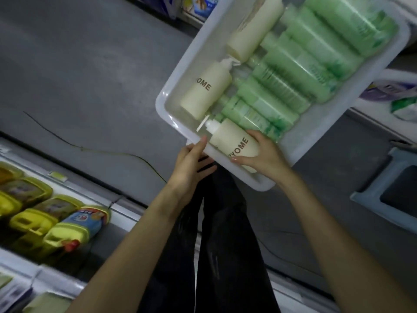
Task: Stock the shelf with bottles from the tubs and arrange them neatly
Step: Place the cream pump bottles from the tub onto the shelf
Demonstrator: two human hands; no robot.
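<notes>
A white plastic tub lies on the grey floor, filled with several green bottles and three cream pump bottles. My right hand grips the nearest cream bottle by its base, at the tub's near corner. My left hand is at the tub's near rim beside that bottle's pump end, fingers straight, its fingertips touching the rim. Two more cream bottles lie further in along the tub's left side.
A low shelf at the lower left holds yellow jugs and one with a blue label. A blue-grey stool or crate stands at right. A thin cable runs across the floor. My dark trouser legs are below.
</notes>
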